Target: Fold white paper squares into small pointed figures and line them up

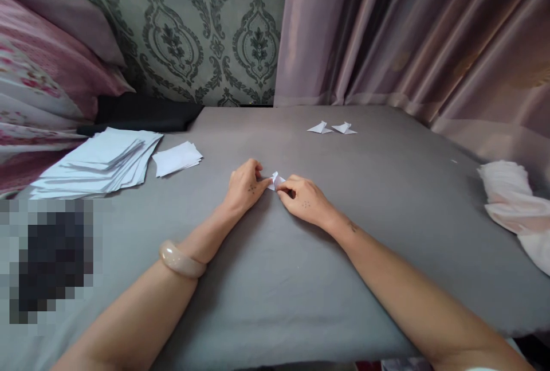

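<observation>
In the head view, a small folded paper (276, 181) is found between the two hands, low on the grey-covered worktop (326, 291); its left side is touched by the thumb of the left hand (246, 186), but whether it is also gripped from below by the hidden fingers cannot be told; its right edge is pinched by the right hand (306, 198), with thumb and forefinger brought together. The paper is judged very light, rather stiff along its folds, not slippery, but easily crushed; it is probably best taken by the outer edges, with fingertips only. Three folded papers are counted: the one held, and two finished-looking shapes (320, 128) laid side by side farther away; two stacks are seen at left, one large stack (103, 159) and one small stack (178, 159); their sheets cannot be counted exactly.
</observation>
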`<state>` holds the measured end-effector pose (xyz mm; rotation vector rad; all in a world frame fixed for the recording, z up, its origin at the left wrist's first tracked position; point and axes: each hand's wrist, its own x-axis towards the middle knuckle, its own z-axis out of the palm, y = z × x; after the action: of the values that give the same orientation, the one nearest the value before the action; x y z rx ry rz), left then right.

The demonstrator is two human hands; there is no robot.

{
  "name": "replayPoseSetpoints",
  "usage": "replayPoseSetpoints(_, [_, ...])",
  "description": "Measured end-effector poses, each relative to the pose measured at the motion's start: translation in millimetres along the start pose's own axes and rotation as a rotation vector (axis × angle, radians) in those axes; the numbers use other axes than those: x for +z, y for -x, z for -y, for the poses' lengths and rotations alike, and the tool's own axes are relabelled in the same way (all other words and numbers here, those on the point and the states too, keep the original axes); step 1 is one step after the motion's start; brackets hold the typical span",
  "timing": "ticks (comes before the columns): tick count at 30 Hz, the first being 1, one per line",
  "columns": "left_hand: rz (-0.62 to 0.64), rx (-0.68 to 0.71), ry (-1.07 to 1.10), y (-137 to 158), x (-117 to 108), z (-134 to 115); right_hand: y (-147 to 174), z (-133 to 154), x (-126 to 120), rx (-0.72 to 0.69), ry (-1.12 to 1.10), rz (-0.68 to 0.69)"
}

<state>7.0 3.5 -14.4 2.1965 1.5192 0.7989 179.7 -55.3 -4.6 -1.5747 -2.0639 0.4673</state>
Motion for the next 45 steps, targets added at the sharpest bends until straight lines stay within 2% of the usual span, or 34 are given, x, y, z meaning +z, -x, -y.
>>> replayPoseSetpoints(7, [0.069,0.058,0.048,1,-3,-5,0,-2,3,0.017,0.029,-0.031])
replayPoseSetpoints(15, [0.117,-0.055,0.168,-1,-4,-5,-2,19,14,0.211,0.188,-0.115])
replayPoseSetpoints(23, [0.12,-0.114,0.207,-2,-6,-7,-13,34,18,0.296,0.327,-0.101])
replayPoseSetpoints(26, [0.064,-0.17,0.205,-4,-9,-5,-35,30,19,0.327,0.33,-0.1])
replayPoseSetpoints(28, [0.039,-0.203,0.211,-6,-11,-2,-57,22,18,0.399,0.323,-0.135])
replayPoseSetpoints(35, [0.063,-0.192,0.212,-8,-12,3,-136,-21,7,0.574,0.32,-0.284])
replayPoseSetpoints(45, [0.084,-0.183,0.157,-8,-8,5,-185,-41,11,0.67,0.244,-0.342])
